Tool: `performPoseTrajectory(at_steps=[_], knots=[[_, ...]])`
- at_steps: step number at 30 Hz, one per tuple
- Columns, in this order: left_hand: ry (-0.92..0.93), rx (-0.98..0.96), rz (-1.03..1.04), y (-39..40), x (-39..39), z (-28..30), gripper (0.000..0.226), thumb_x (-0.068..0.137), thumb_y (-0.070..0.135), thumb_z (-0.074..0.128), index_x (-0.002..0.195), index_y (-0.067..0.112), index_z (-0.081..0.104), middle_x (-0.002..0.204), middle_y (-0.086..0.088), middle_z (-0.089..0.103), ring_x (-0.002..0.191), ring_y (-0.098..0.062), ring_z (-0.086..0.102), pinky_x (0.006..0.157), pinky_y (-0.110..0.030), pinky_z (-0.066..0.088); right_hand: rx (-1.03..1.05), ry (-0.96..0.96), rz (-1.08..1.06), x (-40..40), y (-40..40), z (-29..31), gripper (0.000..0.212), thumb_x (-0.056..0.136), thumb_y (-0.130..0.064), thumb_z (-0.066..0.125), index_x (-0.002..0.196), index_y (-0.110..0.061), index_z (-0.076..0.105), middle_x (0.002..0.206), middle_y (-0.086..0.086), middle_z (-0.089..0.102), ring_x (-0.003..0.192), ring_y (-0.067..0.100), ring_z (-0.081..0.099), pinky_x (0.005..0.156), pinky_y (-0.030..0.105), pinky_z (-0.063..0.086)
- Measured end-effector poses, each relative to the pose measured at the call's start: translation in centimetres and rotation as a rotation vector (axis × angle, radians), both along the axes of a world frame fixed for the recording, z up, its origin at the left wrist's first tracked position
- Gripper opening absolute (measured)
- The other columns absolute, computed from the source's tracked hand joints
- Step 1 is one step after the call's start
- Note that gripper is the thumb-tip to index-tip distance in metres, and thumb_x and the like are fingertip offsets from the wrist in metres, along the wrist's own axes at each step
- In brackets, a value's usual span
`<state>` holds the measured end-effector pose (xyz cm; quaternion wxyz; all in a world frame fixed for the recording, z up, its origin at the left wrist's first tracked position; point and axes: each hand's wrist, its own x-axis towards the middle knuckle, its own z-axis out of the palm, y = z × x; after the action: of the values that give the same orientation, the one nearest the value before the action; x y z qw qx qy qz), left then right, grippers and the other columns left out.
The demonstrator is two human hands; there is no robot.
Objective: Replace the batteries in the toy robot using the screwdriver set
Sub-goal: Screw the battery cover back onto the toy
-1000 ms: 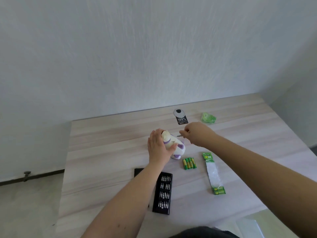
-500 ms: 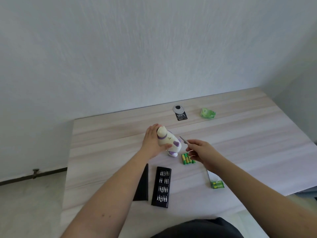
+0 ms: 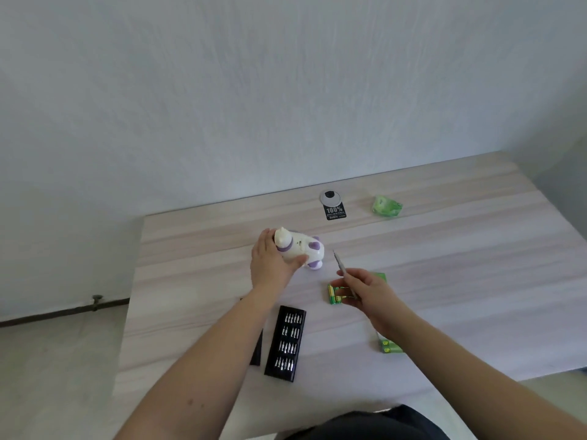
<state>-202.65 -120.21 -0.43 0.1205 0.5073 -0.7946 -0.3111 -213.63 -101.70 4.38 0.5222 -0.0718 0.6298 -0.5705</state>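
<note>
The white and purple toy robot (image 3: 301, 249) lies on its side on the wooden table (image 3: 444, 281), gripped by my left hand (image 3: 272, 265) around its body. My right hand (image 3: 365, 292) pinches a thin grey screwdriver (image 3: 341, 265), tip pointing up and left, a short way right of the toy and apart from it. A few green batteries (image 3: 333, 293) lie on the table right under my right hand, partly hidden by its fingers. The black tray of screwdriver bits (image 3: 286, 342) lies nearer me, between my forearms.
A green battery wrapper strip (image 3: 389, 346) shows beside my right wrist. A black label card (image 3: 333, 208) and a crumpled green plastic piece (image 3: 387, 206) lie at the far side. The bit tray's black lid (image 3: 256, 350) is partly hidden by my left forearm.
My right hand has drawn the screwdriver back from the toy, toward me and to the right, over the batteries. My left hand keeps hold of the toy.
</note>
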Motion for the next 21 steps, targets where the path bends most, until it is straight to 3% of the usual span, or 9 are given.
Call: performPoseTrajectory(at_steps=[4,8,13,15,17,19,21], knots=[[-0.134,0.016,-0.072,-0.8,-0.1,0.8,0.104,0.063,0.049,0.082,0.146,0.019,0.028,0.150,0.003,0.029,0.131,-0.028,0.037,0.103,-0.040,0.039,-0.037,-0.015,-0.001,-0.8,0.5,-0.2,0.016,0.099,-0.011,0.050,0.108,-0.010,0.063,0.093,0.004,0.074,0.083,0.012,0.067,0.070,0.023,0.052],[-0.138,0.010,-0.141,-1.2,0.8,1.1,0.104,0.059,0.037,0.087,0.145,0.018,0.032,0.148,0.001,0.034,0.126,-0.029,0.045,0.100,-0.042,0.043,-0.037,-0.017,0.015,-1.2,0.4,-0.5,0.014,0.096,-0.013,0.056,0.103,-0.010,0.068,0.095,0.007,0.070,0.084,0.014,0.064,0.073,0.026,0.053],[0.006,0.063,-0.097,-1.2,1.1,1.9,0.080,0.047,0.042,0.087,0.119,0.036,0.052,0.122,0.013,0.059,0.111,-0.013,0.058,0.093,-0.040,0.050,-0.009,-0.015,0.034,-1.6,0.1,-0.6,0.015,0.095,-0.014,0.059,0.103,-0.011,0.071,0.086,0.005,0.064,0.081,0.014,0.061,0.075,0.028,0.057],[0.064,0.135,-0.080,-1.4,1.8,2.1,0.092,0.047,0.047,0.087,0.127,0.028,0.045,0.123,0.010,0.060,0.116,-0.015,0.056,0.095,-0.040,0.049,0.000,-0.014,0.049,-1.7,0.0,-0.5,0.015,0.095,-0.016,0.060,0.103,-0.012,0.071,0.086,0.004,0.063,0.080,0.014,0.059,0.079,0.030,0.057],[0.045,0.115,-0.064,-1.0,2.6,2.8,0.097,0.059,0.046,0.087,0.140,0.019,0.039,0.137,0.004,0.053,0.128,-0.019,0.047,0.104,-0.039,0.042,0.000,-0.015,0.074,-1.7,0.0,-0.5,0.015,0.095,-0.018,0.060,0.102,-0.015,0.072,0.085,0.003,0.063,0.080,0.013,0.059,0.083,0.033,0.057],[0.006,-0.021,-0.009,-0.2,3.8,3.4,0.071,0.079,0.039,0.076,0.139,0.014,0.046,0.140,-0.001,0.050,0.131,-0.021,0.044,0.105,-0.036,0.036,-0.010,-0.014,0.099,-1.6,0.1,-0.5,0.015,0.095,-0.017,0.060,0.102,-0.016,0.073,0.084,0.002,0.064,0.079,0.013,0.059,0.083,0.032,0.057],[0.076,-0.106,0.109,1.1,4.9,4.2,0.035,0.091,0.034,0.064,0.121,0.017,0.061,0.125,-0.001,0.059,0.120,-0.022,0.053,0.097,-0.032,0.040,-0.044,-0.026,0.115,-1.5,0.2,-0.5,0.014,0.094,-0.016,0.061,0.101,-0.016,0.074,0.087,0.004,0.068,0.081,0.015,0.061,0.084,0.031,0.057]])
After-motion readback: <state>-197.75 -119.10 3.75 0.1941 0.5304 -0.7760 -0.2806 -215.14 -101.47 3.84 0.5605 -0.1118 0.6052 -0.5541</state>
